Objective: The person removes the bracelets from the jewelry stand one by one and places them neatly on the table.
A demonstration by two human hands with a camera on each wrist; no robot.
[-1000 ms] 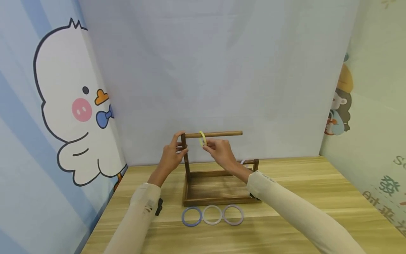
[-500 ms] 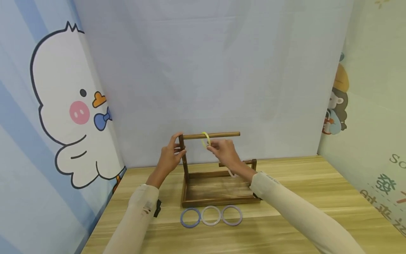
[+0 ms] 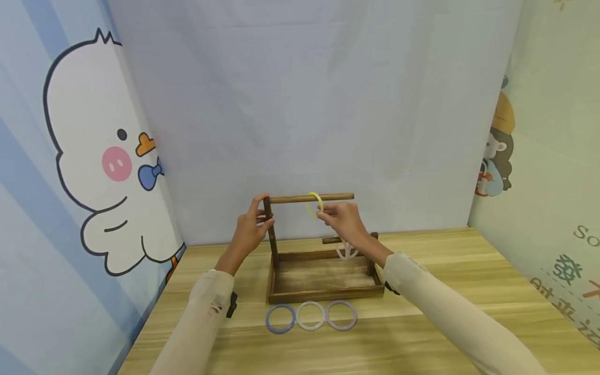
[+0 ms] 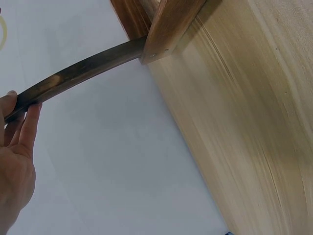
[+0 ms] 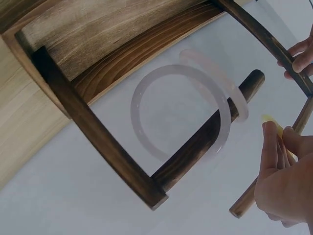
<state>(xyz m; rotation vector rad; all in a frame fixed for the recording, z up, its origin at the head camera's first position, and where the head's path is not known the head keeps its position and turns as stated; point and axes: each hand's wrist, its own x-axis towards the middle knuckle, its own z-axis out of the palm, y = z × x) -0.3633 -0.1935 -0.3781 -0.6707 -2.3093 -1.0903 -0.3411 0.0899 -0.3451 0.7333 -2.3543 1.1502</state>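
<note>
My right hand (image 3: 344, 221) pinches a yellow bangle (image 3: 321, 201) between thumb and fingers. The bangle hangs around the upper bar (image 3: 339, 197) of a brown wooden stand, right of the bar's middle. At the left, my left hand (image 3: 249, 230) holds the top of the tall post (image 3: 274, 246); in the left wrist view its fingers (image 4: 30, 127) lie against the wood. Two pale bangles, one lavender (image 5: 138, 105) and one pinkish (image 5: 208, 68), hang on the lower bar (image 5: 195, 144). In the right wrist view the hand mostly hides the yellow bangle.
The stand's shallow tray (image 3: 325, 297) sits on the wood-grain table (image 3: 422, 333). In front of it lie a blue bangle (image 3: 267, 319), a white bangle (image 3: 310, 328) and a lilac bangle (image 3: 354, 315) in a row. A grey backdrop (image 3: 319, 104) rises behind.
The right hand has moved the yellow bangle rightward along the upper bar. As the forearm shifted right, the pale bangles on the lower bar came into view. The left hand keeps its hold.
</note>
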